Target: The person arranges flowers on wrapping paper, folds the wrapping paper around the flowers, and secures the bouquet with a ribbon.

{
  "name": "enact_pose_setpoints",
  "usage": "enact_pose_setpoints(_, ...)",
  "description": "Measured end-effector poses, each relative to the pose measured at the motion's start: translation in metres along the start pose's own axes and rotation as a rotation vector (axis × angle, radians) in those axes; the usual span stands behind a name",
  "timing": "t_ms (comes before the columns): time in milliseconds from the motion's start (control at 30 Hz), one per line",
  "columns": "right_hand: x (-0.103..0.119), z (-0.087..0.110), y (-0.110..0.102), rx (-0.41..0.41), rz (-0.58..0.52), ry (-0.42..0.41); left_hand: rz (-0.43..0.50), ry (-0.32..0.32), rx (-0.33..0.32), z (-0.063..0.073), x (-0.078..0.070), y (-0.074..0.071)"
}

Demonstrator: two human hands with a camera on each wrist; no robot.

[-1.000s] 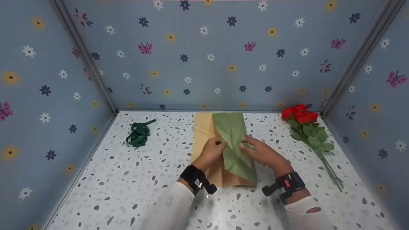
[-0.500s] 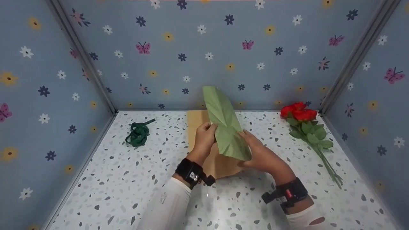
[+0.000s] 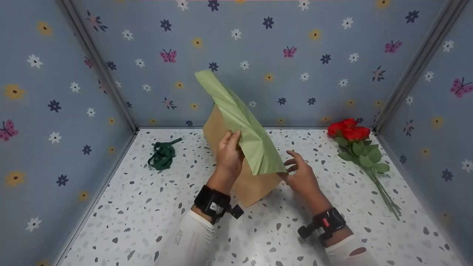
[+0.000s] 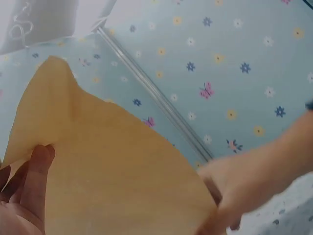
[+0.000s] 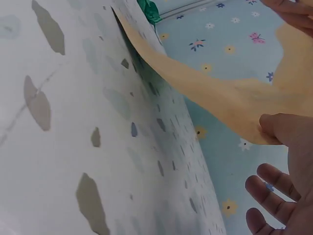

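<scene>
A sheet of wrapping paper (image 3: 244, 118), green on one face and tan on the other, is raised off the table and tilted, its far end high against the back wall. My left hand (image 3: 228, 157) pinches it at mid-length, thumb on the fold. At the near right corner my right hand (image 3: 303, 179) grips the edge; in the right wrist view its thumb (image 5: 276, 128) presses the tan side while the other fingers spread loosely below. The left wrist view shows the tan face of the paper (image 4: 117, 166) between both hands.
A coil of dark green ribbon (image 3: 162, 155) lies on the left of the speckled white table (image 3: 122, 214). Red roses (image 3: 349, 130) with leafy green stems rest at the right. Flower-patterned walls (image 3: 236, 44) enclose the back and both sides.
The wrapping paper has been lifted from lying on the table, its far end swinging up and left. My left hand rose with it; my right hand went from its right side to the near corner.
</scene>
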State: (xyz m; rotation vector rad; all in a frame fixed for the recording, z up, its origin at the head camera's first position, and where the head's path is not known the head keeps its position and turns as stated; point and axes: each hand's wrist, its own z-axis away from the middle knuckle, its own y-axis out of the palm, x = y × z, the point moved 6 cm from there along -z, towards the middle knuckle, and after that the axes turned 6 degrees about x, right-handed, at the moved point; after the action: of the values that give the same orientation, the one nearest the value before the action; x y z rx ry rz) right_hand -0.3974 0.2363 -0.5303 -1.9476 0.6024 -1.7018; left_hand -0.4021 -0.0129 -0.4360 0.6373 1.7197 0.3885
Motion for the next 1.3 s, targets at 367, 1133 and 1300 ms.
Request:
enact_pose_setpoints(367, -0.01, -0.004, -0.027, -0.259, -0.008, 0.04, 0.088, 0.052, 0.12, 0.017, -0.018, 0.01)
enact_pose_setpoints(1133, -0.017, 0.011, -0.064, -0.444, 0.483, -0.565, -0.556, -0.225, -0.411, 0.029, 0.011, -0.145)
enact_pose_setpoints(1300, -0.037, 0.004, -0.068, -0.28, 0.495, -0.382, -0.964, -0.07, -0.193, 0.021, 0.017, -0.123)
